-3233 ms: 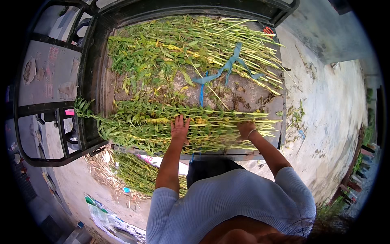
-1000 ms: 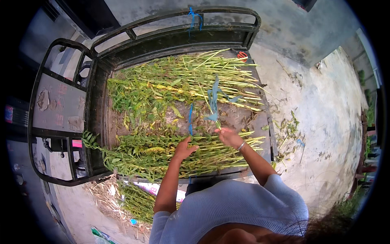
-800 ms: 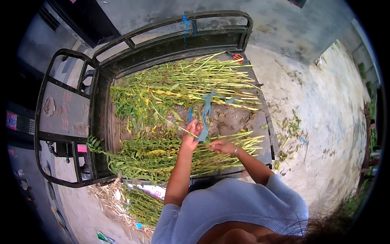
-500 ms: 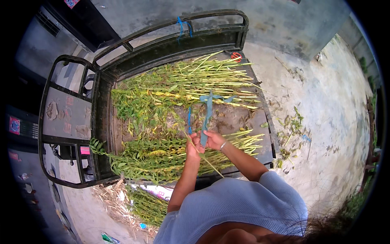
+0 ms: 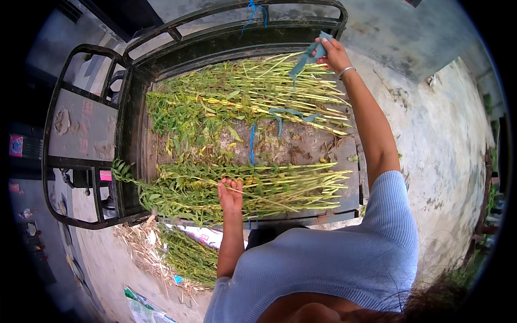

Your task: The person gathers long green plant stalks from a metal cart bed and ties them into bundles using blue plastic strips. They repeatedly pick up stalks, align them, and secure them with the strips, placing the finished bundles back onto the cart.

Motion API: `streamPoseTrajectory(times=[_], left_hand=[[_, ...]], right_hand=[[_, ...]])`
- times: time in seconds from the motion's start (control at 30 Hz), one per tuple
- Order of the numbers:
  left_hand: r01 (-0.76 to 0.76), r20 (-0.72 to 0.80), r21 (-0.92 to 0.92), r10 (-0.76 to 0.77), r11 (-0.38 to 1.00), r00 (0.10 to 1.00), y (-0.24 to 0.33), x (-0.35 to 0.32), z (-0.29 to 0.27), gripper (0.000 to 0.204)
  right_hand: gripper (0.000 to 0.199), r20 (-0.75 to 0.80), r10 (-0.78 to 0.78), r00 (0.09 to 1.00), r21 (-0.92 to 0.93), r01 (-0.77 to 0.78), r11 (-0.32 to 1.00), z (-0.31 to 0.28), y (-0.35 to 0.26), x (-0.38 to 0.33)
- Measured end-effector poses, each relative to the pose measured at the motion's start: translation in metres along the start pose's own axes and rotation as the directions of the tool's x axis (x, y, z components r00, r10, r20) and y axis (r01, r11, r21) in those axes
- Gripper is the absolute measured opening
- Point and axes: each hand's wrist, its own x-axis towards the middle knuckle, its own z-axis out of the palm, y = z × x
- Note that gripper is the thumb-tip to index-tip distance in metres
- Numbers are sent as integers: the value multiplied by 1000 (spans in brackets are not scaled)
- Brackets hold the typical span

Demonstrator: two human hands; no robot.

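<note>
My right hand (image 5: 335, 55) is stretched out over the far right corner of the cart bed. Its fingers are closed on a strip of teal cloth (image 5: 302, 63), whose loose end hangs over the stalk ends. Close to my body, my left hand (image 5: 231, 196) is at the near bundle of leafy stalks (image 5: 280, 188), its fingers curled around a thin plant stalk. A far pile of cut stalks (image 5: 237, 81) lies with leaves to the left and bare ends to the right. Another teal cloth strip (image 5: 291, 111) lies on that pile.
A dark metal rail (image 5: 226, 48) borders the cart bed's far side, and a barred frame (image 5: 86, 97) stands at its left. Blue cord (image 5: 252, 142) crosses the bed between the piles. More green plants (image 5: 188, 255) and dry husks (image 5: 137, 242) lie on the ground.
My right hand has swung away from my left, up and to the right, carrying the cloth strip. My left hand has moved left and slightly down with the stalk.
</note>
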Motion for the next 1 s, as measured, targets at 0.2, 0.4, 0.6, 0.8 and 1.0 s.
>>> streamPoseTrajectory(times=[0.2, 0.4, 0.6, 0.8, 1.0], left_hand=[[75, -254, 119, -43, 990, 966, -29, 1, -37, 26], [162, -238, 102, -134, 982, 962, -51, 20, -80, 25], [304, -402, 129, -231, 944, 886, -62, 18, -107, 11], [360, -487, 261, -199, 896, 850, -65, 28, -107, 16], [339, -530, 402, -85, 851, 844, -76, 28, -92, 16]], right_hand=[[44, -128, 309, 942, -441, -333, 833, -58, 110, 4], [37, 163, 117, 980, -929, 112, 352, -25, 263, -60], [39, 195, 214, 957, -913, 97, 397, 83, 260, -61], [15, 305, 156, 940, -821, 176, 543, 84, 284, -9], [15, -262, 72, 962, -234, -136, 963, 0, 200, 98]])
